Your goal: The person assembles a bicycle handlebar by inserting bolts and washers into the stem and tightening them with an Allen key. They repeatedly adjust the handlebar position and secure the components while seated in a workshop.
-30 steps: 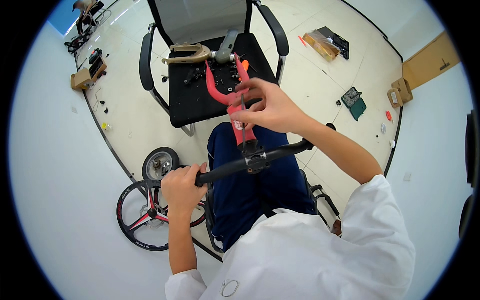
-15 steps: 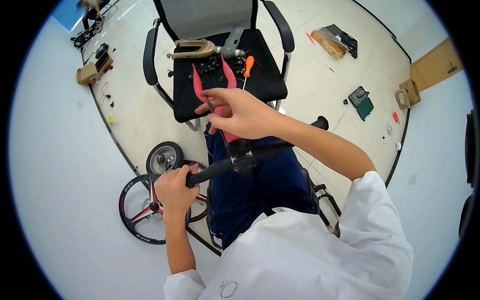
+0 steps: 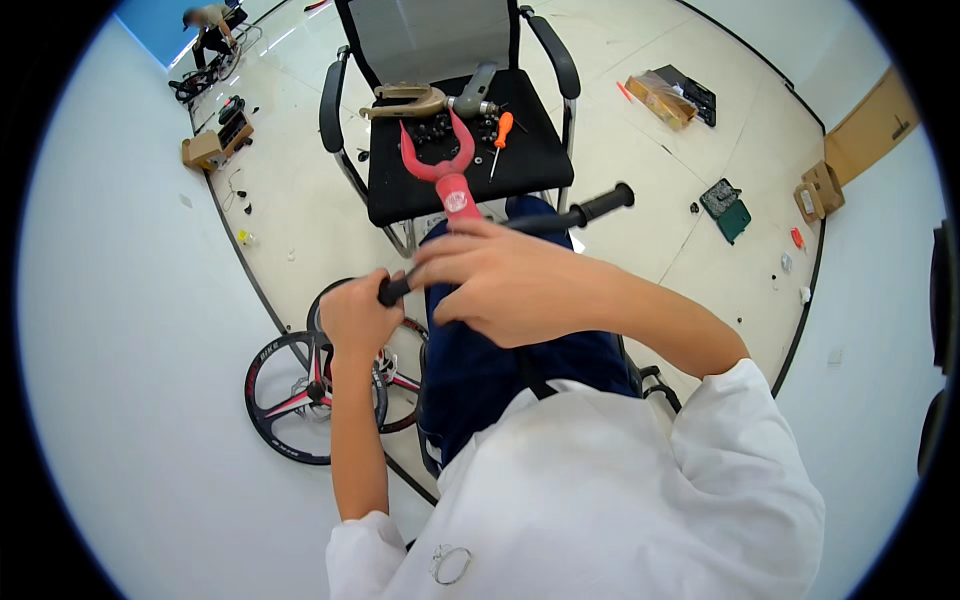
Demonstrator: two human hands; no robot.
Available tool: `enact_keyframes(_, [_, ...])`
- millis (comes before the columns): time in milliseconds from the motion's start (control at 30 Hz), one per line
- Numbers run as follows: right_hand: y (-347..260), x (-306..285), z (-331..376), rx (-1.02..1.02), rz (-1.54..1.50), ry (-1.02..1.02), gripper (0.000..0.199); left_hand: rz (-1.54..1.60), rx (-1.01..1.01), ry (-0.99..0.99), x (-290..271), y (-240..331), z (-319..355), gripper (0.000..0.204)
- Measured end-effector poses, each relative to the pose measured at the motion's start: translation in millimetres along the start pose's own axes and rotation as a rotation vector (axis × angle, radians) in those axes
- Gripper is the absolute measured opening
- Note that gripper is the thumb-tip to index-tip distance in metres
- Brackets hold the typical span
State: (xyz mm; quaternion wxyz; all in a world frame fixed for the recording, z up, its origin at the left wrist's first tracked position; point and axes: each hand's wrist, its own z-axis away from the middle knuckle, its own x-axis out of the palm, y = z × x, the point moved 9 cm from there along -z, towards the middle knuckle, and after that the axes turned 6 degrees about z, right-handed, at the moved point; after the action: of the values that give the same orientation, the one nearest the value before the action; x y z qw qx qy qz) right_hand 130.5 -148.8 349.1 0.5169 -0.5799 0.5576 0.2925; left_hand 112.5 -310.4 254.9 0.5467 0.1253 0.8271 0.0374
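A black handlebar [image 3: 590, 208] lies across my lap, tilted up toward the right. Joined to it is a pink bicycle fork [image 3: 440, 171], its two prongs reaching over the chair seat. My left hand [image 3: 360, 316] is closed round the handlebar's left grip. My right hand [image 3: 520, 283] is above the middle of the bar, fingers curled and slightly blurred, covering the clamp. Whatever lies between those fingers is hidden. On the black chair seat [image 3: 400, 202] are a tan fork [image 3: 408, 101], a grey-green frame part [image 3: 475, 92], an orange-handled screwdriver [image 3: 503, 130] and several small black parts [image 3: 432, 129].
Several wheels [image 3: 262, 410] stand at my lower left by the wall. Around the floor are a green tool case [image 3: 738, 222], a black case [image 3: 697, 98], cardboard boxes [image 3: 822, 187] and an open carton [image 3: 203, 152]. Far left, another person [image 3: 212, 30] bends over a bicycle.
The handlebar has swung up and away, its right grip now farther out. My right hand has dropped from the fork to the bar's middle; the thin dark tool it held no longer shows clearly.
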Motion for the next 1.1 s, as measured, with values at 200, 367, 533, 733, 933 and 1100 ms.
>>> enact_keyframes(200, [10.3,-21.9,69.7,0.213,0.043,0.296,0.025,0.017,-0.086,0.036,-4.3,0.4,10.6,0.014])
enact_keyframes(367, [43.1,-20.2,88.7,0.375,-0.166,0.299,0.027,-0.054,-0.045,0.08,-10.9,8.3,9.6,0.014])
enact_keyframes(533, [78.1,-13.9,108.3,0.556,-0.591,0.374,0.023,-0.091,-0.003,0.063,-25.3,19.2,20.0,0.013])
enact_keyframes(733, [144.0,-14.0,98.8,0.602,-0.593,0.35,0.019,-0.118,0.12,0.047,-23.3,38.7,33.3,0.012])
enact_keyframes(933, [123.5,10.3,65.1,0.476,-0.773,0.491,0.032,-0.104,0.086,-0.036,2.6,32.3,54.4,0.009])
enact_keyframes(1100, [101.9,27.1,66.6,0.679,-0.794,0.641,0.035,-0.084,0.046,-0.072,9.5,33.3,63.0,0.01])
